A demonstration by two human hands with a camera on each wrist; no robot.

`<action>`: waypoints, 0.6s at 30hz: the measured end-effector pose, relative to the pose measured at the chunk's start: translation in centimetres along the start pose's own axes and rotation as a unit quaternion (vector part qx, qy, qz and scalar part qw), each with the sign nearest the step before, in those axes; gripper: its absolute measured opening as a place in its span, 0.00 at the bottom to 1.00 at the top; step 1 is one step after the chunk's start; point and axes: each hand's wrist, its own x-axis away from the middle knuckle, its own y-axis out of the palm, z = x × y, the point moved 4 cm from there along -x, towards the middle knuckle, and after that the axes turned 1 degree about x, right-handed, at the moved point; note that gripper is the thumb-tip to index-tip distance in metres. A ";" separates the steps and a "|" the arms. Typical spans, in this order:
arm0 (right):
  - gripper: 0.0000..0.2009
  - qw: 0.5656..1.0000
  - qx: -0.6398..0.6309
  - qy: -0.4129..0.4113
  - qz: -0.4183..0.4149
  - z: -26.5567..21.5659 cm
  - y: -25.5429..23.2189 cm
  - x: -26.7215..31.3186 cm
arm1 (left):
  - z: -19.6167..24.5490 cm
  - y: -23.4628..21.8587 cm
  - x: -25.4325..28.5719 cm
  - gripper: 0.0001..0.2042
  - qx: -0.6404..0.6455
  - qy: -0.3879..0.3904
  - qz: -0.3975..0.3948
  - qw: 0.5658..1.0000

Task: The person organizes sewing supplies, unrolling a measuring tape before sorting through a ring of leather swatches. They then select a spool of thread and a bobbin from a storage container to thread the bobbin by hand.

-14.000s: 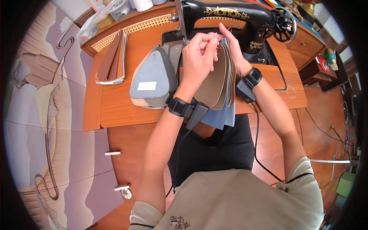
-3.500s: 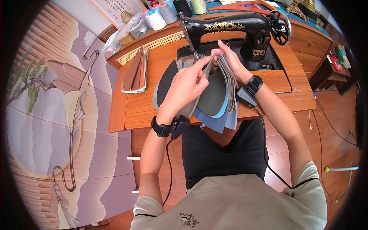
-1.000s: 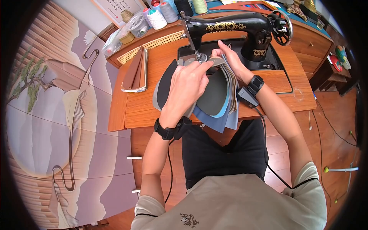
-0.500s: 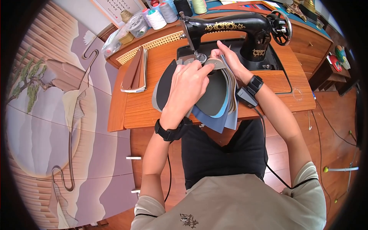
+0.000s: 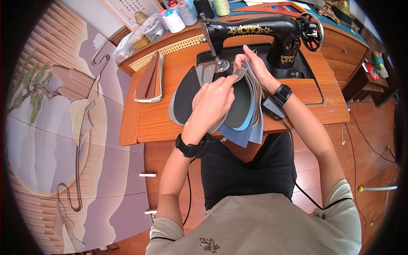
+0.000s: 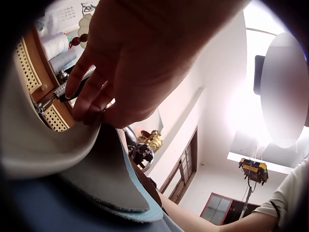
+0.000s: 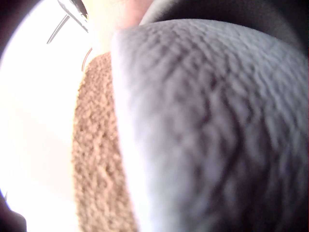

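Observation:
A fanned bundle of leather swatches [image 5: 239, 107], with dark grey-green, light blue and blue pieces, hangs over the front edge of the sewing table. My right hand [image 5: 259, 71] grips the bundle near its narrow top, thumb raised; part of its fingers is hidden behind the swatches. My left hand [image 5: 212, 104] pinches a grey swatch by its narrow end, which bends up at the fingertips. In the left wrist view, a pale swatch [image 6: 43, 154] curves below the fingers beside a dark swatch [image 6: 104, 176]. Close in the right wrist view is a pebbled grey leather surface [image 7: 217, 125].
Under and left of the left hand lie spread swatches, a black one [image 5: 187, 95] uppermost. A brown swatch fan [image 5: 148, 78] lies farther left. Behind the hands stands a black sewing machine [image 5: 250, 32], its presser foot [image 5: 222, 64] close by. Thread spools [image 5: 173, 22] line the back shelf.
Fourteen seconds ago a brown swatch faced the bundle and a grey-blue labelled one topped the left pile. Over the last half second my left hand has drawn slightly toward my body, tilting the grey swatch's end.

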 end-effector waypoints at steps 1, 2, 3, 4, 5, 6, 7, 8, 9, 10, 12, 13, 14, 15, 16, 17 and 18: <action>0.31 1.000 -0.017 -0.008 -0.004 -0.1 0.1 0.0 | 0.0 0.0 -0.1 0.14 0.030 -0.012 0.000 0.999; 0.31 1.000 -0.017 -0.007 -0.005 -0.1 0.1 0.0 | 0.2 -0.1 0.0 0.14 0.030 -0.013 0.000 0.999; 0.31 1.000 -0.021 -0.017 -0.016 -0.2 0.2 0.0 | 0.3 0.0 0.0 0.15 0.075 -0.037 -0.036 0.996; 0.31 0.999 -0.025 -0.026 -0.026 -0.3 0.2 0.0 | 0.4 0.3 0.0 0.16 0.121 -0.061 -0.072 0.988; 0.31 0.999 -0.025 -0.026 -0.026 -0.3 0.3 0.0 | 0.3 0.7 0.0 0.16 0.121 -0.061 -0.072 0.988; 0.32 0.999 -0.032 -0.033 -0.016 -0.2 0.3 -0.1 | 0.3 1.1 0.1 0.17 0.108 -0.015 -0.041 0.993; 0.33 0.998 -0.038 -0.039 -0.005 -0.2 0.3 -0.1 | 0.6 1.1 0.1 0.18 0.095 0.031 -0.010 0.995; 0.33 0.999 -0.038 -0.039 -0.005 -0.2 0.3 -0.1 | 0.6 1.3 0.1 0.18 0.095 0.031 -0.010 0.995; 0.34 0.999 -0.049 -0.022 -0.006 -0.1 0.3 -0.1 | 0.6 1.5 0.2 0.19 0.087 0.031 -0.009 0.996; 0.34 0.998 -0.059 -0.005 -0.007 0.0 0.3 0.0 | 0.6 1.6 0.1 0.20 0.079 0.030 -0.008 0.996; 0.33 0.998 -0.063 -0.005 -0.022 -0.2 0.4 0.2 | 0.7 2.1 0.2 0.21 0.138 -0.001 -0.029 0.990; 0.33 0.997 -0.068 -0.005 -0.037 -0.4 0.7 0.3 | 0.6 2.4 0.2 0.22 0.196 -0.033 -0.049 0.979; 0.33 0.997 -0.068 -0.005 -0.038 -0.5 0.9 0.4 | 0.6 2.6 0.3 0.22 0.195 -0.033 -0.049 0.979; 0.33 0.997 -0.068 0.007 -0.021 -0.6 1.0 0.6 | 0.5 2.9 0.4 0.23 0.193 -0.026 -0.036 0.980; 0.34 0.998 -0.066 0.020 -0.004 -0.5 1.0 0.6 | 0.7 2.7 0.3 0.23 0.192 -0.018 -0.022 0.981; 0.34 0.998 -0.066 0.020 -0.005 -0.4 0.8 0.5 | 0.9 2.5 0.3 0.23 0.192 -0.018 -0.022 0.981; 0.34 0.999 -0.045 0.017 -0.003 -0.2 0.4 0.3 | 1.1 2.3 0.4 0.23 0.195 -0.023 -0.020 0.980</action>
